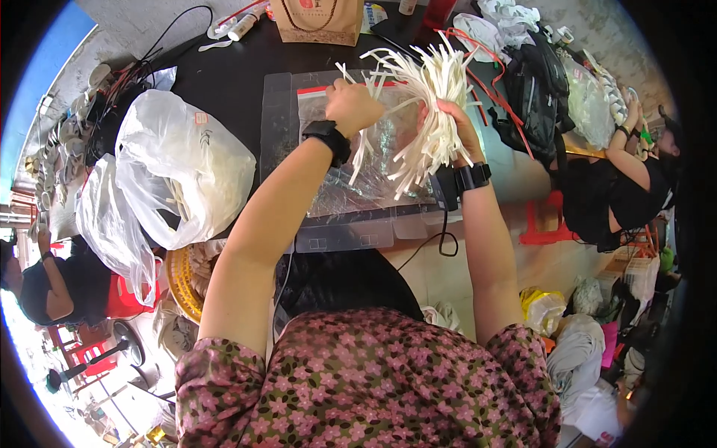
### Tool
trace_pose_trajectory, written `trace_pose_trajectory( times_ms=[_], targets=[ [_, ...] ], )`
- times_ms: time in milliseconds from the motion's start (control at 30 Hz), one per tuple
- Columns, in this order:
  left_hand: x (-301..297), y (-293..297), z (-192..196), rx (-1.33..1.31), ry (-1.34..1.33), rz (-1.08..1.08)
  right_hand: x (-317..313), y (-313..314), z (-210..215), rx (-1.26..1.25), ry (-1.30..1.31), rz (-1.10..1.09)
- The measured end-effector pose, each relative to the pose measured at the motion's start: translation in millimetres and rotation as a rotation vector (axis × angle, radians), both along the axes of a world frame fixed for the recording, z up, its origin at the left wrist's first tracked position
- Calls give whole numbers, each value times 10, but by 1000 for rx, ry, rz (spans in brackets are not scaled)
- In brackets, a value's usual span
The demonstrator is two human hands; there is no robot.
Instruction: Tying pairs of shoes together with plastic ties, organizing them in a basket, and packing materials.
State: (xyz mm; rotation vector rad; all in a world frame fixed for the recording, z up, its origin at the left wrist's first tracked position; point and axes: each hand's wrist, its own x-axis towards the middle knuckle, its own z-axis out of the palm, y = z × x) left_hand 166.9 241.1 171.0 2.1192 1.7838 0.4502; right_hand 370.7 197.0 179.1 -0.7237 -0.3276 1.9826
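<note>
My right hand (461,128) is wrapped round a thick bundle of white strips (432,112), whose loose ends fan out above and below the grip. To its left, my left hand (354,106) is closed on a few strips (361,155); their ends show above and below the fingers. Both hands are over a clear zip bag (328,196) with a red edge, which lies flat on a clear plastic sheet or lid (278,112). Each wrist wears a black band.
On the left of the black table (228,71) sits a white plastic bag (187,157) with pale contents. A brown paper bag (317,26) stands at the back, a black backpack (541,89) and red cords (502,97) to the right. Co-workers (616,175) sit on both sides.
</note>
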Motion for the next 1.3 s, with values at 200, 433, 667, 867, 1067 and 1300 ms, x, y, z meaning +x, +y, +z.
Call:
trace_pose_trajectory(
  times_ms=[200, 433, 667, 867, 1067, 1300],
  targets=[
    [-90, -229, -152, -2, -101, 76, -188, 32, -78, 122, -401, -3],
    [-7, -83, -463, -266, -1033, 88, -677, 87, -90, 180, -533, -9],
    [200, -362, 55, -636, -1597, 250, -752, 27, 102, 166, -566, 32],
    [263, -238, -200, -534, -1806, 97, -809, 36, 148, 237, -566, 55],
    [405, -435, 231, -350, -1174, 321, -600, 65, 86, 266, -668, -20],
    [255, -298, 477, -443, -1233, 66, -651, 103, 393, 263, -501, -3]
  ],
)
